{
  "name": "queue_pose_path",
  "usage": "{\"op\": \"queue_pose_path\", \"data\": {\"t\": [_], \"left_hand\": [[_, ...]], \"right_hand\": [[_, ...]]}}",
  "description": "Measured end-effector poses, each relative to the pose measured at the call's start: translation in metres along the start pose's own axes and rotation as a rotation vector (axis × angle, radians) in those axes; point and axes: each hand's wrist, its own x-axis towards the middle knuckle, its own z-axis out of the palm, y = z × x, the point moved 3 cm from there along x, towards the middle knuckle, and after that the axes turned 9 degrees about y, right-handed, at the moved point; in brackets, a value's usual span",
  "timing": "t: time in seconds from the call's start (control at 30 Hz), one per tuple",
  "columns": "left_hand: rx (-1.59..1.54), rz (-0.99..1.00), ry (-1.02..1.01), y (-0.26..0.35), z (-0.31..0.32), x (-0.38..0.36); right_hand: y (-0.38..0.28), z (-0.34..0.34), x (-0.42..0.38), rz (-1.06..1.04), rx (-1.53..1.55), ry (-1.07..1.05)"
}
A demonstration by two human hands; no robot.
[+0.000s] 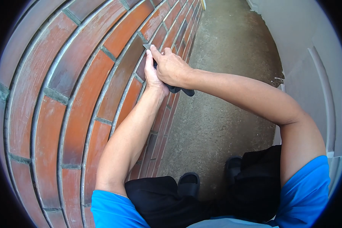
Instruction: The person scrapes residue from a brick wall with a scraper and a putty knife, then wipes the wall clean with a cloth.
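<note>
My right hand (pixel 173 68) is closed around a black-handled blade tool (pixel 187 92), its index finger stretched along toward the tip. My left hand (pixel 152 74) presses against the tool from the left and below, its fingers pointing up beside the blade. The small grey pointed blade tip (pixel 147 46) meets the brick wall (pixel 125 64) close to a mortar joint. Most of the handle is hidden by the hands, so the exact kind of tool does not show.
A concrete walkway (pixel 216 117) runs along the foot of the wall. Opposite stands a pale wall (pixel 307 49) with raised trim. Below are my black trousers (pixel 159 197) and dark slides, one a left slide (pixel 188 184).
</note>
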Motion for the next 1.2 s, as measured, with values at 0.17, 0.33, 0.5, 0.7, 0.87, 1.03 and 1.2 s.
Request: {"op": "queue_pose_path", "data": {"t": [0.17,0.33,0.5,0.7,0.87,1.03,1.2], "left_hand": [[0.017,0.010,0.028,0.002,0.010,-0.011],[0.016,0.019,0.023,0.002,0.008,-0.009],[-0.001,0.016,0.048,0.002,0.011,-0.012],[-0.014,-0.019,0.026,0.004,0.009,-0.007],[-0.025,0.004,-0.008,0.001,0.005,-0.002],[0.002,-0.006,0.013,0.003,0.010,-0.010],[0.004,-0.013,0.045,0.005,0.013,-0.015]], "right_hand": [[0.000,-0.001,0.004,0.007,-0.002,-0.017],[-0.001,-0.002,0.002,0.006,-0.017,-0.034],[-0.001,-0.002,0.001,0.002,-0.009,-0.026],[-0.002,-0.002,0.003,0.005,-0.004,-0.018],[-0.001,0.001,0.003,-0.002,0.005,-0.017],[0.000,0.000,0.006,0.028,0.019,-0.025],[0.002,0.006,0.005,-0.049,-0.019,0.058]]}}
